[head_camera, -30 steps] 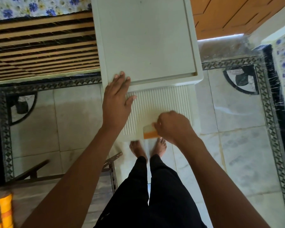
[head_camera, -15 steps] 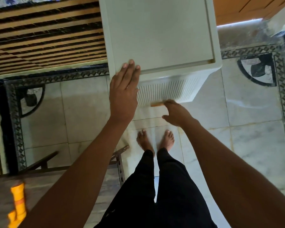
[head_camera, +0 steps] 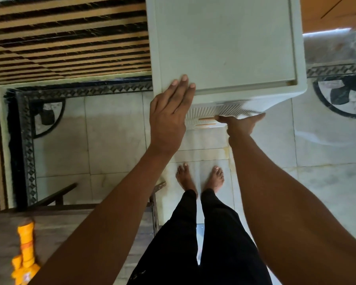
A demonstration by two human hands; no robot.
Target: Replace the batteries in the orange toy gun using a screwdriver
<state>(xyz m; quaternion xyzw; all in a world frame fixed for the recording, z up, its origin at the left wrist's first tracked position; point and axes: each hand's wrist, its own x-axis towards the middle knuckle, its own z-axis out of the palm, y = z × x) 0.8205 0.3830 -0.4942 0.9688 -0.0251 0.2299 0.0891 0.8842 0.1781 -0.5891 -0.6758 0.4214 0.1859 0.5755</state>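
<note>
Left hand (head_camera: 169, 112) flat atop drawer cabinet (head_camera: 224, 44); right hand (head_camera: 236, 124) on drawer front (head_camera: 201, 112), grip unclear; orange toy gun (head_camera: 25, 254), 7 o'clock.

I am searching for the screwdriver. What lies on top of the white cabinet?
Only the left hand lies flat on the white cabinet at its front edge. No screwdriver shows. The spot under the hand is covered; the far edge is out of frame.

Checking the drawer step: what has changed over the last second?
The right hand slid along the ribbed drawer front up toward the top edge of the cabinet; far less ribbing shows now. Whether its grip holds a handle is hidden. The left hand stayed flat on the cabinet; the orange toy gun stayed on the table.
</note>
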